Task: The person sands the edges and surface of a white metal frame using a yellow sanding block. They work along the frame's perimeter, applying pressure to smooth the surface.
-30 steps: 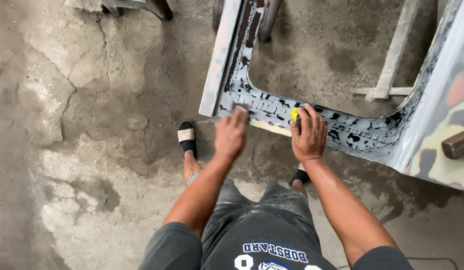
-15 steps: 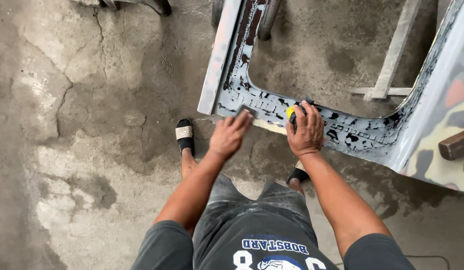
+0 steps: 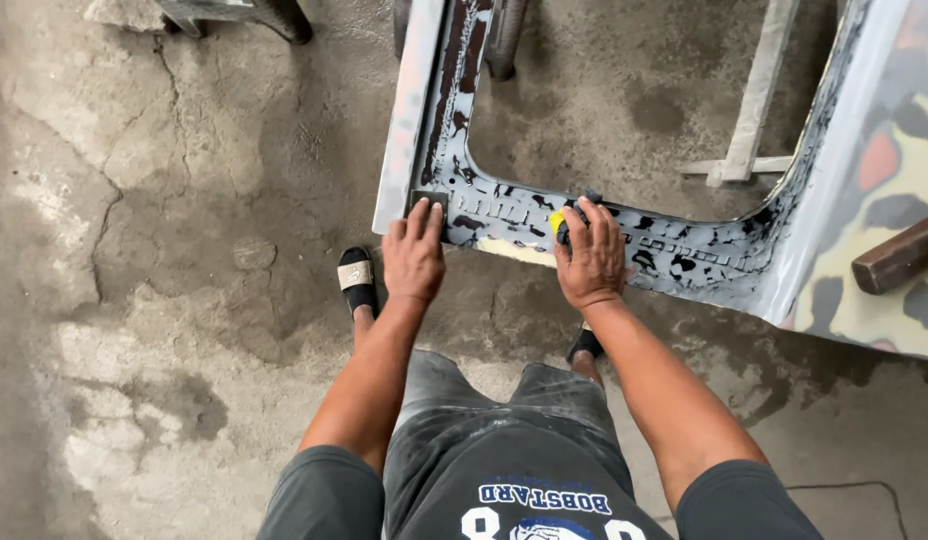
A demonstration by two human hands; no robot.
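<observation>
While both hands press patchy door frame [image 3: 504, 215], concrete floor [image 3: 184, 250] cracked w/ stains.

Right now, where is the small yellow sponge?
In the head view, the small yellow sponge sits under the right hand's fingertips, pressed on the lower rail of the grey mottled metal panel, right of the left hand.

A body-repair workshop, by the look of it: a cracked, stained concrete floor [image 3: 164, 300] underfoot, a stripped vehicle body panel [image 3: 684, 250] with patchy sanded paint and filler lying on it, and a pale metal frame [image 3: 754, 110] standing behind.
</observation>
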